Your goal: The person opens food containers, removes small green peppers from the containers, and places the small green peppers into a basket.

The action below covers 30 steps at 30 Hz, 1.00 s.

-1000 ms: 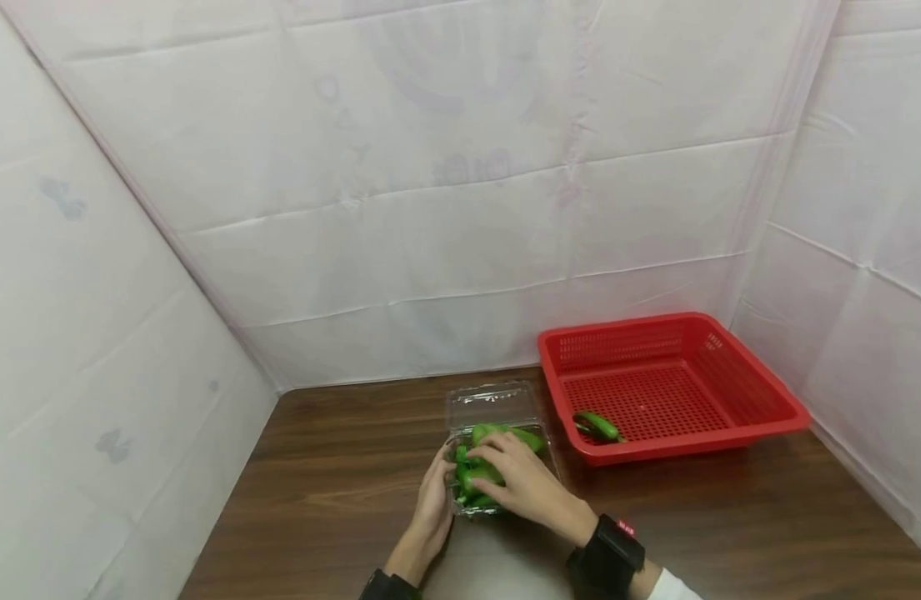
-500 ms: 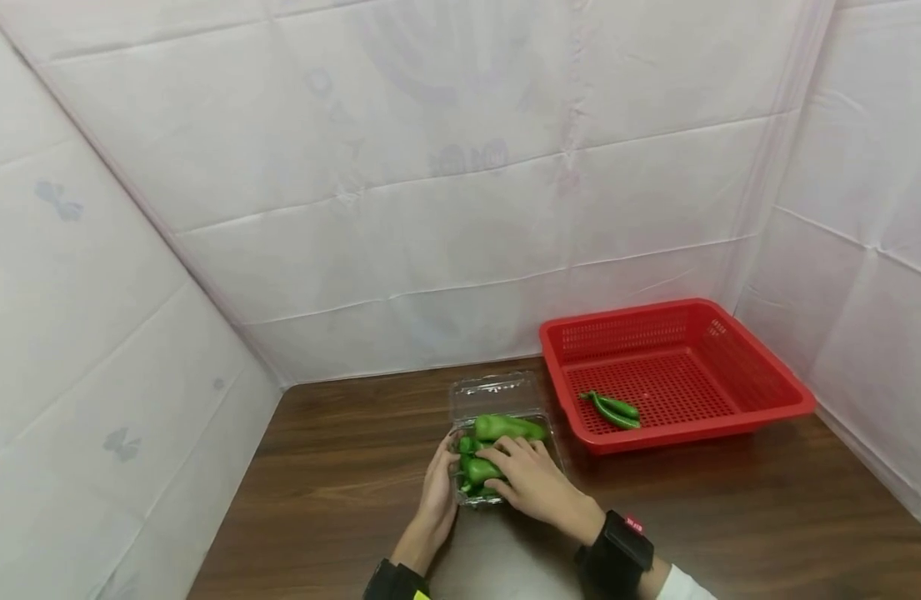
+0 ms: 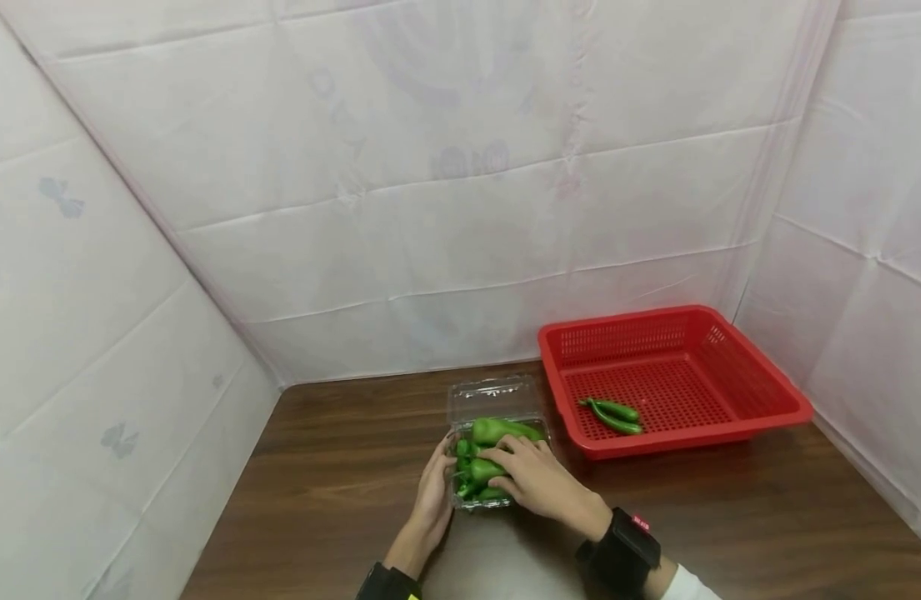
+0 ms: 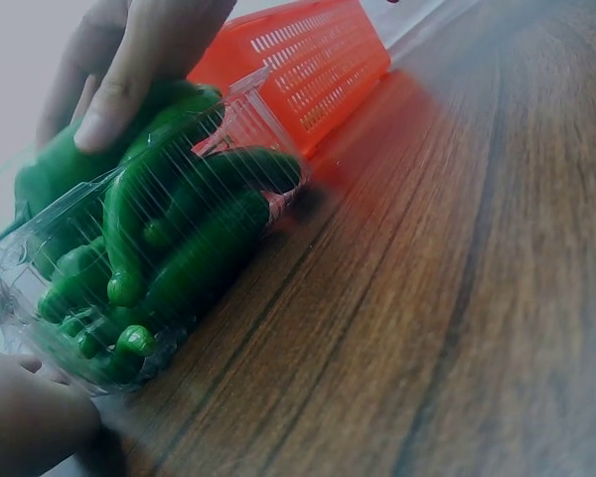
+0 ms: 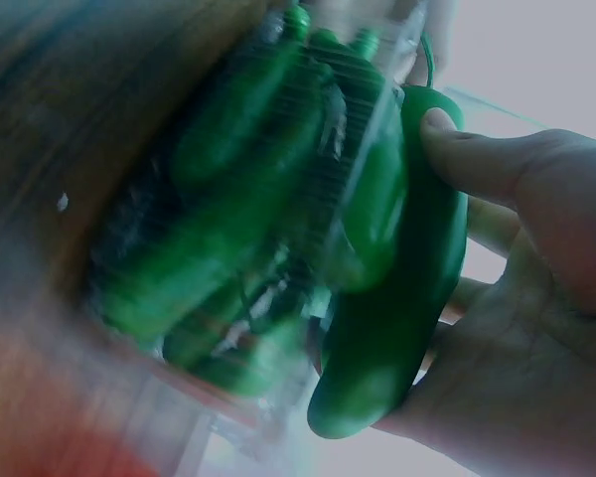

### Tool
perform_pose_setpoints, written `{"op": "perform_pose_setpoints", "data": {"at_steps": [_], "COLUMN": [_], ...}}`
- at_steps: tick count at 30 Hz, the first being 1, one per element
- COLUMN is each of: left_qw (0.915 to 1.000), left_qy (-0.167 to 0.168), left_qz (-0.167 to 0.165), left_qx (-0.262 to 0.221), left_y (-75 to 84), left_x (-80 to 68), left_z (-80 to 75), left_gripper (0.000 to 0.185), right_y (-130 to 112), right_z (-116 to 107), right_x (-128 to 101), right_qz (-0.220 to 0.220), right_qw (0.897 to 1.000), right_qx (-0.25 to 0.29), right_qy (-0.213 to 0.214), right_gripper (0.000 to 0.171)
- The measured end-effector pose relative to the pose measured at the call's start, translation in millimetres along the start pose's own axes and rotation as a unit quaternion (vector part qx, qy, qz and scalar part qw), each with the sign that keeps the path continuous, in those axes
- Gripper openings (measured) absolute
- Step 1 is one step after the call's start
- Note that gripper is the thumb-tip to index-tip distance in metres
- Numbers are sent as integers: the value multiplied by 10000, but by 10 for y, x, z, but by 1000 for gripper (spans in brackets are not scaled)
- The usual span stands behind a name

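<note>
A clear plastic clamshell container [image 3: 468, 504] full of green peppers sits on the table, its lid [image 3: 493, 402] folded back. My left hand [image 3: 432, 492] holds the container's left end, thumb and fingers at the wall. Over the near right of the container, my right hand [image 3: 538, 483] grips a long green pepper [image 5: 407, 268]; the thumb lies along one side, with fingers behind it. Beyond it lies a large light green pepper [image 3: 498, 430]. Through the clear wall, the left wrist view shows several more peppers [image 4: 209, 248] with their stem ends toward my left hand.
A red perforated basket [image 3: 760, 429] stands to the right of the container, close to the back wall. Two slim green peppers [image 3: 616, 423] lie in its left part. White sheet walls [image 3: 400, 250] enclose the wood-grain table [image 3: 310, 492] at the back and sides.
My right hand has shifted slightly right, uncovering more of the peppers. The slim peppers in the red basket have moved away from its left wall. My left hand stays at the container.
</note>
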State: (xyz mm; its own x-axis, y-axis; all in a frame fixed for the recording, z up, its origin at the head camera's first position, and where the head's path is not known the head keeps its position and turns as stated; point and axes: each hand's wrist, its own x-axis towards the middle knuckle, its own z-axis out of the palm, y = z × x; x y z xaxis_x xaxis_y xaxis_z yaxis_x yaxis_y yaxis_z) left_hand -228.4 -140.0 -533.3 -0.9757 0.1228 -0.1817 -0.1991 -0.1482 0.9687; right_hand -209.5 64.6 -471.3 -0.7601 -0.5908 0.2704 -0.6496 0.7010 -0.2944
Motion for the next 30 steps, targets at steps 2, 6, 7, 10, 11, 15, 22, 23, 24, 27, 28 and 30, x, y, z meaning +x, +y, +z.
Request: {"op": "perform_pose_setpoints", "data": {"at_steps": [2, 6, 7, 10, 11, 15, 22, 23, 24, 27, 28, 30], "left_qw": [10000, 10000, 10000, 10000, 10000, 9999, 9998, 9998, 9998, 9999, 9999, 9998], "left_qy": [24, 20, 19, 27, 36, 55, 102, 107, 113, 133, 139, 151], "left_qz": [-2, 14, 22, 29, 44, 67, 179, 158, 153, 28, -9, -36], "left_qx": [32, 72, 65, 18, -1, -69, 4, 7, 16, 38, 58, 80], "left_y": [-2, 6, 5, 6, 4, -4, -18, -17, -13, -2, 3, 6], "left_x": [-5, -9, -7, -5, 0, -1, -3, -5, -9, -25, -30, -35], "left_z": [-9, -9, -5, 15, 22, 41, 46, 42, 39, 28, 25, 18], "left_gripper": [65, 64, 64, 64, 63, 63, 63, 63, 63, 62, 62, 62], "right_y": [6, 22, 26, 42, 46, 47, -4, -14, -21, -42, -46, -52], "right_z": [-34, -89, -100, -125, -135, -168, -219, -224, -226, -224, -222, -213], "right_x": [-6, -15, -17, -24, -25, -34, -46, -43, -40, -32, -32, -29], "right_qz": [27, 96, 121, 198, 240, 361, 449, 440, 416, 375, 379, 403], "right_qw": [10000, 9999, 9999, 9998, 9997, 9992, 9984, 9983, 9983, 9982, 9982, 9981], "right_qx": [56, 44, 45, 33, 61, 173, 188, 175, 160, 117, 107, 133], "right_qy": [10, 13, 11, 31, 35, 75, 283, 328, 378, 445, 457, 457], "right_gripper": [43, 42, 42, 41, 41, 41, 43, 43, 43, 42, 42, 43]}}
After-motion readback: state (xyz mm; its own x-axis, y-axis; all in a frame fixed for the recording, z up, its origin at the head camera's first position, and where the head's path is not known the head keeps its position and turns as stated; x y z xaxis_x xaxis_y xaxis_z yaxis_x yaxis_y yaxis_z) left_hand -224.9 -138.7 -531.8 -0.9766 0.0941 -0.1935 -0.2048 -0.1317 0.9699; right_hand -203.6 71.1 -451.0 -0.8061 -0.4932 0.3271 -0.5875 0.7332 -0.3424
